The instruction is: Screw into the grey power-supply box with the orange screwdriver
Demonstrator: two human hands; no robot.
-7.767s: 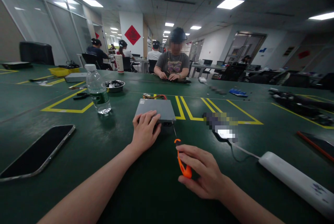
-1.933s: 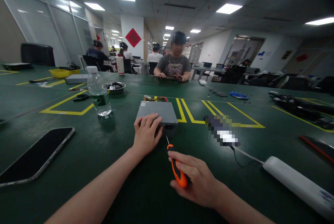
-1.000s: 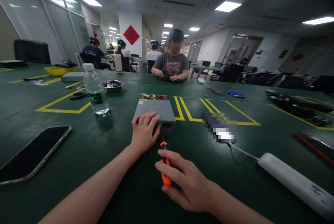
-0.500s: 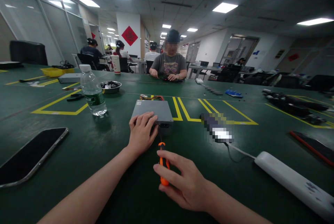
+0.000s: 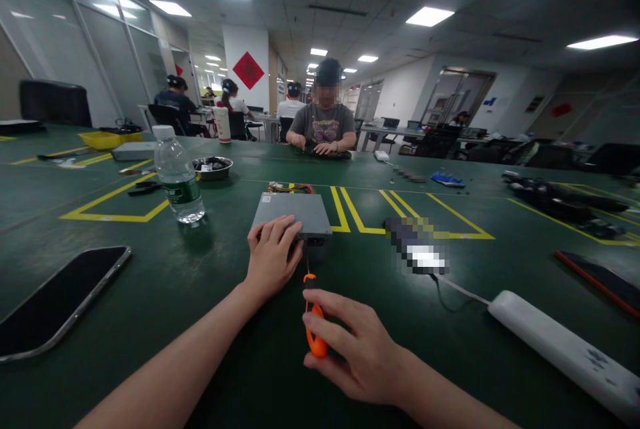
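- Two bare hands at work over the middle of the green worktop, toward its near edge.
- Left hand: open, palm down, fingers laid over the near-left corner of the grey metal box, wrist on the worktop just in front of it. It presses rather than grips.
- Right hand: closed round the orange screwdriver, thumb and fingers wrapped on the handle, closer to the near edge than the left hand and just right of it.
- Screwdriver lies between the two hands, handle low, thin dark shaft pointing away from the person toward the box's near face. Tip sits right by the left fingertips; too small to tell whether it touches the box.
- Box lies flat, mid-worktop, long side running away from the person. Coloured wires show at its far end, yellow tape lines just to its right.
- Water bottle upright, left of the box and apart from it; metal bowl beyond it.
- Dark phone flat near the left edge, well apart from the hands.
- White power strip toward the near right corner, its cable running left.
- Another person sits at the far edge, both their hands on the worktop.
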